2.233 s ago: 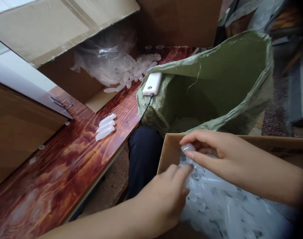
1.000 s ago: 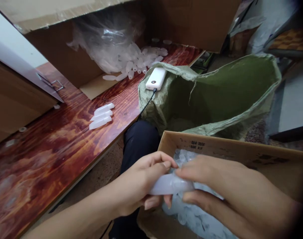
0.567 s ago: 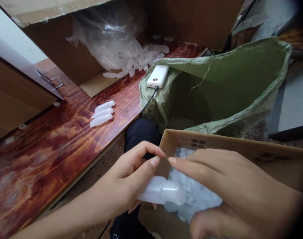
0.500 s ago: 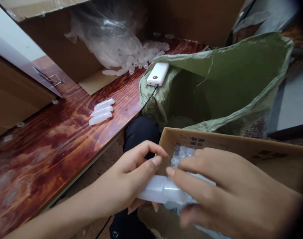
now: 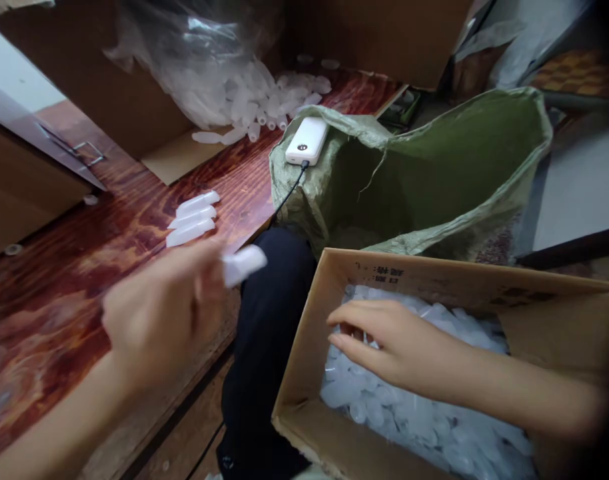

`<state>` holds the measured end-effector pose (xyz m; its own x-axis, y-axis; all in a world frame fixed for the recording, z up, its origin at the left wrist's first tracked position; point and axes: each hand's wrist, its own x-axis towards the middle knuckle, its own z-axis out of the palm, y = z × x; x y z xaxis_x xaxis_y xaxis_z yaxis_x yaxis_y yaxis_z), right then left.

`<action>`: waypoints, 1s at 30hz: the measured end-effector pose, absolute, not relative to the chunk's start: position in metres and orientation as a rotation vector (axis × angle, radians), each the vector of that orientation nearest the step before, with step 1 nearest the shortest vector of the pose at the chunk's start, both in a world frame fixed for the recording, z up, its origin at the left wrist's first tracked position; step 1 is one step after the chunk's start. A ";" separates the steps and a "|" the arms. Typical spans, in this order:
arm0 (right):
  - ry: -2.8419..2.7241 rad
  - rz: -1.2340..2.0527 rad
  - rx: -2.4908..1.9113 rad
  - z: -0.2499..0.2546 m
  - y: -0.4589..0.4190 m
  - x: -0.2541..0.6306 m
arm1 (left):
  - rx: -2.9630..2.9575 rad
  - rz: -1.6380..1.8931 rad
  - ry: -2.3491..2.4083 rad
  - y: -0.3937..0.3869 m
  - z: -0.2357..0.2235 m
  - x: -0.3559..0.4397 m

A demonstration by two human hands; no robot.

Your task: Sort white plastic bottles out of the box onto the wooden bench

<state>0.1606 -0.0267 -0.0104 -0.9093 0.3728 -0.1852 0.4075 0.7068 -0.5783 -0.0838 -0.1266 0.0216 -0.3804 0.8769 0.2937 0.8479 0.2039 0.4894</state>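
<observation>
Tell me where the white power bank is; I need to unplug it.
In the head view, the white power bank lies upper centre, on the left rim of the green sack, beside the wooden table, its black cable hanging down.

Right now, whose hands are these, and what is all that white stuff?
The camera sits on a person's head and looks down, so you see that person's own two hands. The left hand is blurry, over the wooden table, and it holds a small whitish plastic tube. The right hand reaches into a cardboard box full of little whitish plastic pieces; whether it grips one, I cannot tell. On the table lie three more tubes side by side. Further back, a clear bag spills many tubes out of a bigger carton. Behind the box stands an open green sack, with a white power bank lying on its rim, a cable plugged in.
</observation>
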 end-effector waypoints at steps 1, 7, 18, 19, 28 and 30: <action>2.856 -0.879 0.564 -0.024 -0.025 0.162 | 1.839 0.866 2.638 -0.126 0.017 -0.100; 2.808 -0.668 0.278 -0.072 -0.033 0.176 | 1.894 0.417 2.810 -0.128 -0.012 -0.169; 2.633 -0.994 0.489 -0.071 -0.034 0.165 | 2.105 0.538 2.606 -0.136 -0.020 -0.177; 2.593 -1.105 0.553 -0.068 -0.030 0.162 | 2.186 0.607 2.558 -0.137 -0.018 -0.166; 1.691 -2.387 1.175 -0.031 0.011 0.139 | 2.660 0.433 1.291 -0.129 -0.011 -0.012; 1.477 -2.590 1.174 -0.021 0.014 0.139 | 2.673 0.161 1.238 -0.123 -0.026 0.007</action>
